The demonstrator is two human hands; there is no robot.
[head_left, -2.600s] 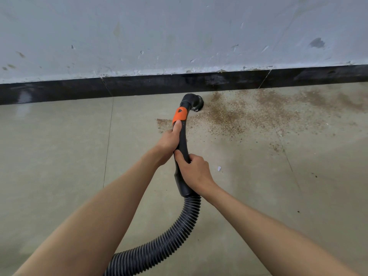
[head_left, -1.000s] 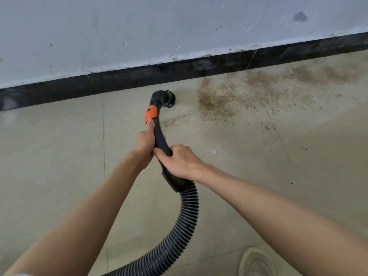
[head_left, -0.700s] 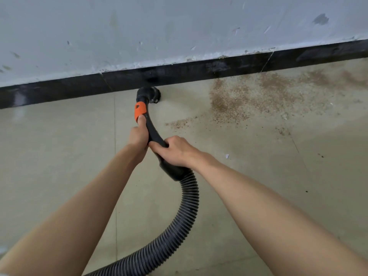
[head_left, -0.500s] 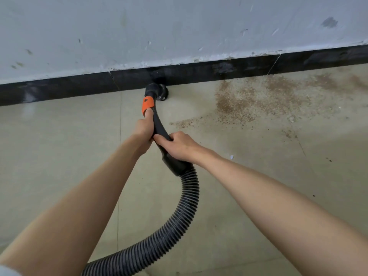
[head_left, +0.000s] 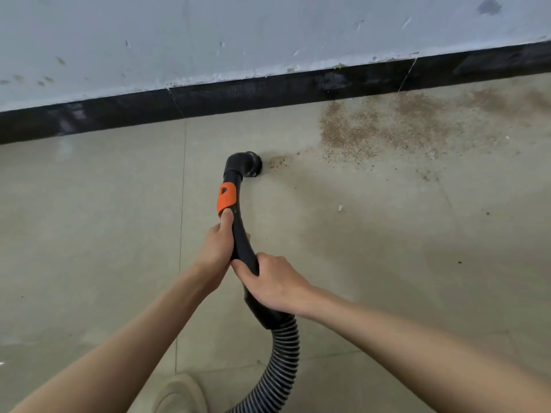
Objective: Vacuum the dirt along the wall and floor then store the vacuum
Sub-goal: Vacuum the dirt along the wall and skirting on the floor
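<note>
Your left hand [head_left: 219, 245] and right hand [head_left: 275, 283] both grip the vacuum handle [head_left: 238, 234]; ahead and right of them, dirt [head_left: 384, 129] covers the floor [head_left: 89, 219] below the black baseboard [head_left: 253, 93] (pale scuffed wall [head_left: 208, 34] above).

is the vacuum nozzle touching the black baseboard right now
No, the nozzle sits on the floor with a strip of bare tile between it and the black baseboard, beside a small dirt clump.

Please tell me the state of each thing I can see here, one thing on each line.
Nozzle: on the floor, beside a small dirt clump.
Dirt: mostly not vacuumed.
Left hand: holds the grip.
Right hand: holds the grip, lower.
Hose: attached, curving down.
</note>
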